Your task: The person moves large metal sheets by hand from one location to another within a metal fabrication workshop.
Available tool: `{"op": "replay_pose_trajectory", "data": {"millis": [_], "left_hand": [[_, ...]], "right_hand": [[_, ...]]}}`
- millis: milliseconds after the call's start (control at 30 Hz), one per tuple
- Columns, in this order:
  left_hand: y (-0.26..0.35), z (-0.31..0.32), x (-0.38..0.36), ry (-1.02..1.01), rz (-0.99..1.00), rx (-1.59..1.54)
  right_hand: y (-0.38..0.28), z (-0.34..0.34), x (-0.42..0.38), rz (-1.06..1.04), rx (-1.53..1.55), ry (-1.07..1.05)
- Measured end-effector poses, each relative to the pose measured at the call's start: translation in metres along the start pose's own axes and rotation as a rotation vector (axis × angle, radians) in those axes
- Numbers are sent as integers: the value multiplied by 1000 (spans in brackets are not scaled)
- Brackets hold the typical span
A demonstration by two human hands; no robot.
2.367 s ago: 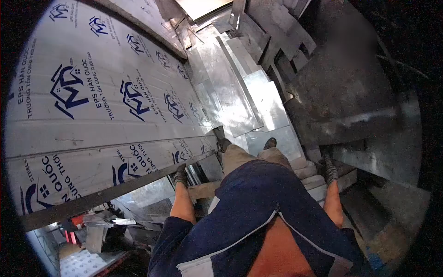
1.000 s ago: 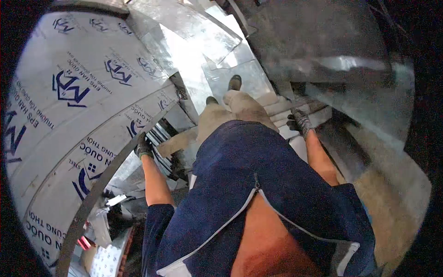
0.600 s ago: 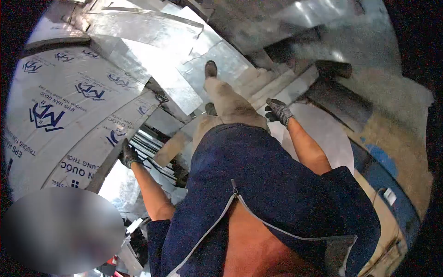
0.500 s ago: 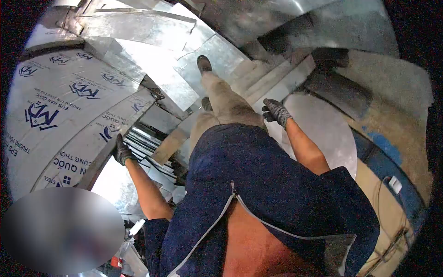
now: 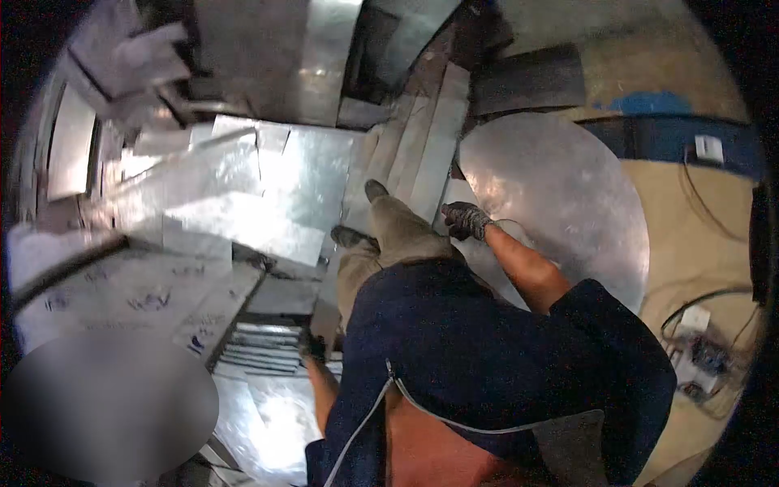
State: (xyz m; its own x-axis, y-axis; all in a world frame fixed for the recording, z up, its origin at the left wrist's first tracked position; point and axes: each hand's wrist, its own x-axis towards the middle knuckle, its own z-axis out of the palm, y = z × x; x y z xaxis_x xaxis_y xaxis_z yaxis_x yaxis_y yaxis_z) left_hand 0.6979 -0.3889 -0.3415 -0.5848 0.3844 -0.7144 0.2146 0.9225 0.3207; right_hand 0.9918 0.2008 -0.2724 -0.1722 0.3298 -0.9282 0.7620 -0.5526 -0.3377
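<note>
Right hand (image 5: 466, 220): gloved, held out in front of the body at the end of a bare forearm; the fingers (image 5: 451, 224) were curled in together, and a thin pale edge ran out from the knuckles toward the round sheet; whether they gripped it cannot be told.
Round metal sheet (image 5: 568, 203): a large shiny disc lying flat, just beyond the right hand's knuckles on the outer side, its near rim close to the fingertips; touching or apart cannot be told.
Left hand (image 5: 313, 347): gloved, low beside the hip, mostly hidden by the dark jacket; finger state cannot be told.
Stacked strips (image 5: 261, 347): a pile of narrow metal strips with their ends showing, just to the outer side of the left hand's fingers; contact not clear.
Printed panel (image 5: 138, 296): pale board with blue lettering, blurred, further out from the left fingers past the strips.
Flat metal sheets (image 5: 243, 195): overlapping bright rectangles on the floor, ahead of both hands, beyond the shoes.
Shoes (image 5: 354, 237): two dark shoes below tan trousers, standing between the two hands and forward of the fingertips.
Long planks (image 5: 430, 146): pale boards running away from the right fingers, beside the disc's inner rim.
Blue block (image 5: 673, 138): at the disc's far side, well apart from the right fingers.
</note>
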Motion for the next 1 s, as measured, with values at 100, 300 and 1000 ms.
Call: {"op": "replay_pose_trajectory", "data": {"millis": [100, 300, 1000], "left_hand": [[22, 39, 14, -215, -329, -929], [155, -51, 88, -72, -484, -797], [1329, -304, -7, 1791, 1624, 319]], "right_hand": [[40, -24, 13, -263, -267, -45], [38, -84, -47, -326, -646, 93], [4, -540, 184, 25, 218, 517]]}}
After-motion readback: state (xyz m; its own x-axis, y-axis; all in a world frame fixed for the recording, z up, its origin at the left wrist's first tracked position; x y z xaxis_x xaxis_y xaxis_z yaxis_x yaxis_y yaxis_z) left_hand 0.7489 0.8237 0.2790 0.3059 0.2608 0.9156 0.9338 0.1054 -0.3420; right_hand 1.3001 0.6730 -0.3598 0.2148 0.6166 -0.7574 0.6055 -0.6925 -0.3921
